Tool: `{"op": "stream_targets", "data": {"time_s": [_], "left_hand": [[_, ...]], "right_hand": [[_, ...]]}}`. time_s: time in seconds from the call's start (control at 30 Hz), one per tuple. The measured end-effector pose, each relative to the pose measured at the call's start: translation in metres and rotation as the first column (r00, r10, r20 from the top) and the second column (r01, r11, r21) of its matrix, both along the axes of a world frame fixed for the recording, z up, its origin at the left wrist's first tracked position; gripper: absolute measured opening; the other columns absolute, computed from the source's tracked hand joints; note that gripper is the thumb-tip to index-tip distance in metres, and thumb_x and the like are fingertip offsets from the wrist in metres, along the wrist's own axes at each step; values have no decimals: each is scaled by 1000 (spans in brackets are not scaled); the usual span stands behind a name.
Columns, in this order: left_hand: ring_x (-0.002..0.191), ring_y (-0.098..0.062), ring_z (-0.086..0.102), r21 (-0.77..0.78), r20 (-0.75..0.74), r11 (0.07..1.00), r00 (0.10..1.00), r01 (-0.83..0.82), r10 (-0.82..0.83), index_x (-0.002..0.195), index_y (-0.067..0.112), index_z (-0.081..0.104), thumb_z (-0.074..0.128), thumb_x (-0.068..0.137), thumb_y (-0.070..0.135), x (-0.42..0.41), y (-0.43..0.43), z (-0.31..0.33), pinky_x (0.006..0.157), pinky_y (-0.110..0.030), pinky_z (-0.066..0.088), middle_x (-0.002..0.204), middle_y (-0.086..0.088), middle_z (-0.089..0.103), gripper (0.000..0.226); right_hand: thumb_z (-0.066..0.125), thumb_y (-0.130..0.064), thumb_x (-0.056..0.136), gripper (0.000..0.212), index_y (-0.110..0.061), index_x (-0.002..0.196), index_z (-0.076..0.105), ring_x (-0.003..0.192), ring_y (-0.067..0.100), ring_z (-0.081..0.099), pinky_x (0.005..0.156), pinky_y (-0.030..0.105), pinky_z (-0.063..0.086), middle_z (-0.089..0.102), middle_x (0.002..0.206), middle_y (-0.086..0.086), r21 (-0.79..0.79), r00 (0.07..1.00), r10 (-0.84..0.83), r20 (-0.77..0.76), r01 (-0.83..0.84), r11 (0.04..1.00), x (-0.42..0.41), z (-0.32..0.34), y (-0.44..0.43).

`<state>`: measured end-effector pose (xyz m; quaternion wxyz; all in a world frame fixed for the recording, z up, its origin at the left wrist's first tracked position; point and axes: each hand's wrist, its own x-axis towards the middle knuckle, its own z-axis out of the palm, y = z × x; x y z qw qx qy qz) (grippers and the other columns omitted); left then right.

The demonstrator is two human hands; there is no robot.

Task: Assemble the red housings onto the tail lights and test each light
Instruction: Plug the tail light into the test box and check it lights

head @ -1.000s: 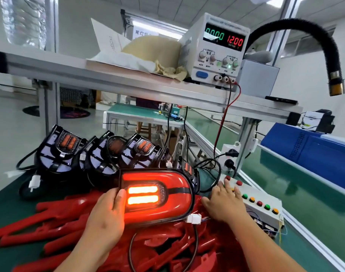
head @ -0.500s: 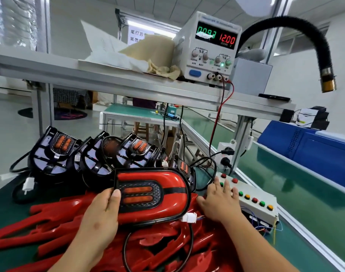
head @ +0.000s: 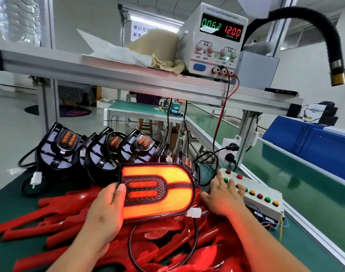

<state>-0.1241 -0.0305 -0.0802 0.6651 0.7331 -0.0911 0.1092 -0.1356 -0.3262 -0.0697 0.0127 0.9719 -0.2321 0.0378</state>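
An assembled tail light (head: 157, 191) with its red housing stands upright in front of me, its outer U-shaped band glowing orange. My left hand (head: 106, 211) grips its left edge, thumb on the lens. A white connector (head: 193, 212) and black cable hang from its lower right corner. My right hand (head: 222, 195) lies with straight fingers on the white button box (head: 265, 197), fingertips on its buttons. Several bare black tail lights (head: 101, 152) lean in a row behind. Loose red housings (head: 50, 213) cover the mat below.
A power supply (head: 216, 40) on the upper shelf (head: 108, 75) reads 0.62 and 12.00, with red and black leads running down. A black flexible hose (head: 332, 46) hangs at the right. A blue machine (head: 314, 146) stands beyond the green conveyor (head: 285, 185).
One second ago the two centre bars glowed, then all went dark; now the outer U band is lit. My right hand's fingers shifted along the buttons. The current reading went 0.00, 0.93, 0.62.
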Motion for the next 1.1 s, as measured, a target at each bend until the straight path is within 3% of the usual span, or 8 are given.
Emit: {"op": "stream_targets", "data": {"time_s": [0.1,0.23,0.4,0.53,0.67,0.87,1.1], "left_hand": [[90,-15,63,-12,0,1000,1000,11,-11,89,22,67,43,103,28,1,1,-2,76,-33,46,93,-2,70,29],[99,-20,64,-10,-7,1000,1000,22,-22,96,23,68,43,103,29,1,2,-2,93,-44,48,100,-5,71,27],[106,-18,61,-25,-29,999,999,41,-42,98,30,66,41,102,34,-3,3,1,97,-43,47,108,-1,68,25],[106,-6,56,-36,-88,995,992,93,-96,99,40,62,39,102,41,-5,5,5,87,-28,43,111,9,64,23],[91,-11,58,3,-43,999,998,43,-42,88,31,63,40,103,35,-6,3,6,75,-29,41,95,7,63,28],[92,-20,64,-4,-21,1000,1000,12,-12,90,24,68,43,103,28,-5,3,5,86,-43,51,96,-4,69,28],[92,-15,65,-20,-4,999,1000,31,-31,93,26,68,43,103,29,-1,4,1,77,-33,49,97,-3,70,27]], "right_hand": [[29,-67,88,74,-24,148,26,148,36,3,114,59,2,-10,163,-4,3,1000,0,2,0,1000,0,0,0],[26,-67,88,75,-23,148,25,148,36,5,114,59,5,-11,163,-4,-12,1000,1,-6,-1,1000,1,0,0],[30,-65,87,70,-21,142,30,147,34,9,111,61,4,-2,164,-1,2,999,-7,43,7,1000,0,1,2],[31,-61,87,67,-21,141,31,146,31,13,113,58,4,13,162,3,5,998,-8,55,7,1000,-2,2,2],[28,-60,86,56,-22,125,39,138,34,27,110,59,8,33,151,5,-65,999,25,42,-22,998,-4,6,3],[23,-65,87,65,-23,137,35,142,37,23,111,60,5,22,159,8,-125,999,37,-14,-39,991,-1,5,3],[25,-66,87,65,-24,136,35,142,36,23,111,58,5,24,158,7,-83,999,26,-21,-28,996,-1,6,2]]}}
